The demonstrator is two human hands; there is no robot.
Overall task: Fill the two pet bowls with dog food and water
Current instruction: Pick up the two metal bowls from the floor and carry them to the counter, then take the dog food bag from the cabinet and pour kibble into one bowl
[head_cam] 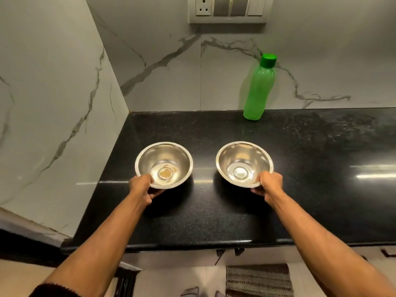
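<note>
Two steel bowls sit side by side on the black counter [214,211]. The left bowl [165,155] has a few brown crumbs at its bottom. The right bowl [244,156] looks bare inside. My left hand [142,188] grips the near rim of the left bowl, thumb over the edge. My right hand [270,185] grips the near rim of the right bowl the same way. A green plastic bottle [258,91] with a green screw cap stands upright at the back, against the wall, behind and right of the right bowl. No dog food container is in view.
Marble walls [53,103] close off the counter's left side and back. A switch and socket panel [229,8] hangs high on the back wall. The counter runs on to the right. Below its front edge lie a striped mat [257,279] and the floor.
</note>
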